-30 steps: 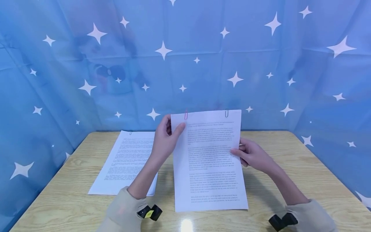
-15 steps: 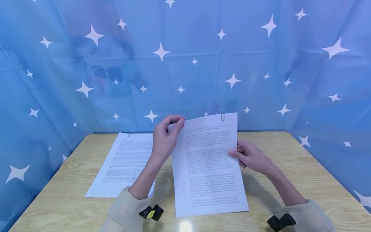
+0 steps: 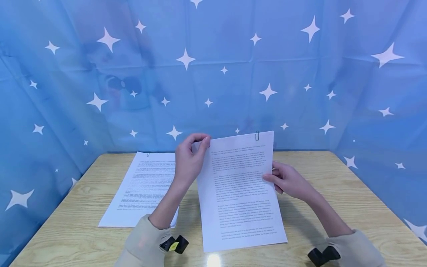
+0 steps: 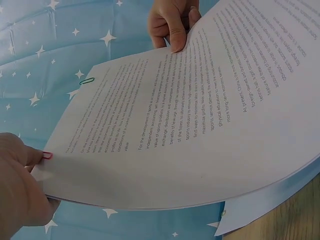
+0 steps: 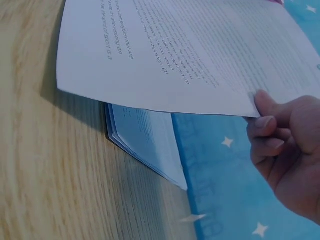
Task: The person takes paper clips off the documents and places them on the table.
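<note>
Upright above the table, tilted a little, stands a stack of printed paper (image 3: pixel 241 193) in both hands. My left hand (image 3: pixel 190 159) is at its top left, thumb and forefinger pinching the top edge at a pink paper clip (image 4: pixel 47 155); in the head view that clip is covered by the fingers. Further right along the top edge sits a green paper clip (image 3: pixel 257 136). My right hand (image 3: pixel 290 180) grips the right edge about mid-height, thumb on the front and fingers curled behind.
A second clipped stack of printed paper (image 3: pixel 146 189) lies flat on the left of the wooden table (image 3: pixel 333 185). A blue curtain with white stars (image 3: pixel 213 85) hangs behind and to both sides.
My left hand has shifted from the stack's left edge to its top edge, over the pink paper clip. The stack's top left has dipped slightly. The right hand keeps its grip.
</note>
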Available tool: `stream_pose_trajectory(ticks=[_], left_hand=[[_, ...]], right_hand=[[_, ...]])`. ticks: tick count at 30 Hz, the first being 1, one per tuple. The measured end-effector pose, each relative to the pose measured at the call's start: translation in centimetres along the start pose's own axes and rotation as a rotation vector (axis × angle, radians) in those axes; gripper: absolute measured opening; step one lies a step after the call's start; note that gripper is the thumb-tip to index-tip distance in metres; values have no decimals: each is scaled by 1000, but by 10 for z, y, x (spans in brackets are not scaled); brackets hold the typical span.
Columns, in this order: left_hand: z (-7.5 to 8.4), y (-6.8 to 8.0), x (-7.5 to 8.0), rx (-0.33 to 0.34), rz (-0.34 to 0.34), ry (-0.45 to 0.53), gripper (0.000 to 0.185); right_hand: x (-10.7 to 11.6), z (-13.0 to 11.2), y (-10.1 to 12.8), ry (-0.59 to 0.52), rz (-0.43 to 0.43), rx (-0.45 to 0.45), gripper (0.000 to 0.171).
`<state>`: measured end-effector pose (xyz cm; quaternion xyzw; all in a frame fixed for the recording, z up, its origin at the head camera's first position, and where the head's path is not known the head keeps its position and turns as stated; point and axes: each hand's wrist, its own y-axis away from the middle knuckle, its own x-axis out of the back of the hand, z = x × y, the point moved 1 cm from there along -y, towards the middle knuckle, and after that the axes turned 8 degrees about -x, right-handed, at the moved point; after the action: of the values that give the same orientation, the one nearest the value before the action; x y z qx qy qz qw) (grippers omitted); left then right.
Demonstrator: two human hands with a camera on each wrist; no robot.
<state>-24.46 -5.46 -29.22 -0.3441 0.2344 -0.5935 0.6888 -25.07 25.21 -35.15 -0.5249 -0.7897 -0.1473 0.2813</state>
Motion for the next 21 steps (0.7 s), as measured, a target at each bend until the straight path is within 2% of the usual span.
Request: stream_pose_trajectory(ticks=[6, 12, 21], left_hand=[[3, -1, 2, -9, 32, 16, 16], [8, -4, 10, -8, 79, 121, 15], [14, -8, 15, -22, 71, 188, 16]], right_hand=[[-1, 0, 0, 4, -1, 11, 32], [0, 2, 1, 19, 1, 5, 32], [4, 2, 1, 35, 23, -2, 33]])
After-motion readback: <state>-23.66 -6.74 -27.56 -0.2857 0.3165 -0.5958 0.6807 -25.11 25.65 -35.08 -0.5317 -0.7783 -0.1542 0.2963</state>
